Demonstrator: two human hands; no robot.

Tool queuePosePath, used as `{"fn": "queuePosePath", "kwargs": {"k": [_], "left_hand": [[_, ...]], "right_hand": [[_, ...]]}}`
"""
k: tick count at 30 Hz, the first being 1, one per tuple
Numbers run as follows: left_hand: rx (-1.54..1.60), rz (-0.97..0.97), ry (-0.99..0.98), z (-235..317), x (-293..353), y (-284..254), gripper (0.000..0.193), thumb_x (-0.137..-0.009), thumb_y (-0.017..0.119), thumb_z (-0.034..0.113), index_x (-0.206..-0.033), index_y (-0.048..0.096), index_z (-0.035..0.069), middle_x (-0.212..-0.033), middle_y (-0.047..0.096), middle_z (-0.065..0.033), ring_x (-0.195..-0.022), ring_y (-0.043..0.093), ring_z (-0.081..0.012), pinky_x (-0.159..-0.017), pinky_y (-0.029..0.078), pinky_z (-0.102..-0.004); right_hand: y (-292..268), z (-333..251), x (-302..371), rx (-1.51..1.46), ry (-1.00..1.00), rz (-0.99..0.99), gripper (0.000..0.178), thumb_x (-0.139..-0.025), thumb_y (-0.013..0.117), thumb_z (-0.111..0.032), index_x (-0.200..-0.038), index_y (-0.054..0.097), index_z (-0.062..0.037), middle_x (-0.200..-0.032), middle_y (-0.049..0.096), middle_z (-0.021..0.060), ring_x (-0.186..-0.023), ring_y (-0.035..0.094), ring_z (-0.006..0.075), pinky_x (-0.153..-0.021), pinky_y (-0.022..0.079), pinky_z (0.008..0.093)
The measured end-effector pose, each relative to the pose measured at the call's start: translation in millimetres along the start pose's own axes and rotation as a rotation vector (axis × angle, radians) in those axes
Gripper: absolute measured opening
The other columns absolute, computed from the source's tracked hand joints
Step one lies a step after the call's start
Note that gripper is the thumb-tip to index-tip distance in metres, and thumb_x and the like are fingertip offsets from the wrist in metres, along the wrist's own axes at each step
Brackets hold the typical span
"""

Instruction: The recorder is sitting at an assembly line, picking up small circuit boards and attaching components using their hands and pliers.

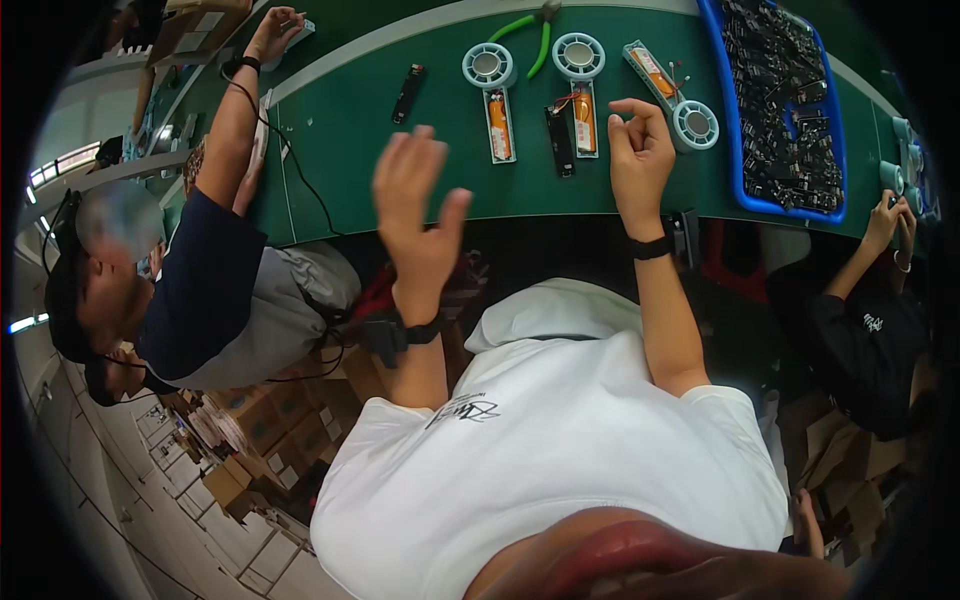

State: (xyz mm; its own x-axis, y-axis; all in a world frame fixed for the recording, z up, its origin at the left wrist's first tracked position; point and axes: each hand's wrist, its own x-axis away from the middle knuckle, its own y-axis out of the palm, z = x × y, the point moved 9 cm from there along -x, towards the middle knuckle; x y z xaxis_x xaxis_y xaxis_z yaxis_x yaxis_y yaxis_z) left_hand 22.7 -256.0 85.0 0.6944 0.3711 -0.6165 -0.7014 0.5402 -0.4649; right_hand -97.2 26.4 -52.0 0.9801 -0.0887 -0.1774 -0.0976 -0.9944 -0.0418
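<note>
My left hand (pixel 415 205) hovers at the table's near edge, palm down with fingers stretched and thumb apart, slightly blurred. It holds nothing. My right hand (pixel 642 160) is closed, thumb and index finger curled together beside the middle fan unit; anything between them is hidden or too small to name. That fan unit (pixel 579 57) has a round light-blue grille head and an open housing with an orange battery and thin wires. A narrow black circuit board (pixel 560 142) lies against its left side. Similar fan units lie left (pixel 488 66) and right (pixel 695 124) of it.
Another black board (pixel 407 94) lies on the green table (pixel 340 150). Green-handled pliers (pixel 540 50) rest behind the fans. A blue tray (pixel 738 165) full of black boards stands at right. Co-workers sit on both sides; the left person's arm (pixel 232 140) reaches over the table.
</note>
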Motion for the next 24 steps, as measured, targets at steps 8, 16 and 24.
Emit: {"fn": "queuePosePath", "kwargs": {"k": [8,16,24], "left_hand": [[0.019,-0.368,-0.071,-16,32,89,0.092,-0.095,0.079,0.025,-0.166,0.024,0.006,-0.154,0.05,-0.0199,-0.137,0.051,-0.035,-0.117,0.035,-0.051],[-0.205,-0.403,-0.205,-40,51,113,0.062,-0.097,0.073,0.016,-0.151,0.043,0.007,-0.107,0.066,-0.0152,-0.09,0.061,-0.0339,-0.085,0.043,-0.0462],[-0.238,-0.163,-0.145,-47,70,77,0.052,-0.097,0.073,0.019,-0.141,0.049,0.007,-0.091,0.067,-0.0155,-0.08,0.061,-0.0407,-0.078,0.046,-0.0539]], "right_hand": [[5,-2,-3,-0.049,0.041,-0.015,0.017,-0.097,0.07,0.002,-0.112,0.072,-0.005,-0.069,0.032,-0.0097,-0.061,0.029,0.0006,-0.056,0.022,0.0216],[53,-100,-28,0.462,-0.563,-0.16,0.023,-0.087,0.078,-0.006,-0.11,0.074,-0.0063,-0.078,0.056,-0.0022,-0.075,0.055,0.0108,-0.068,0.042,0.0271],[159,-72,-30,1.122,-0.963,-0.653,0.017,-0.079,0.084,-0.024,-0.089,0.076,-0.0128,-0.101,0.068,0.0009,-0.109,0.063,0.0193,-0.101,0.043,0.0381]]}}
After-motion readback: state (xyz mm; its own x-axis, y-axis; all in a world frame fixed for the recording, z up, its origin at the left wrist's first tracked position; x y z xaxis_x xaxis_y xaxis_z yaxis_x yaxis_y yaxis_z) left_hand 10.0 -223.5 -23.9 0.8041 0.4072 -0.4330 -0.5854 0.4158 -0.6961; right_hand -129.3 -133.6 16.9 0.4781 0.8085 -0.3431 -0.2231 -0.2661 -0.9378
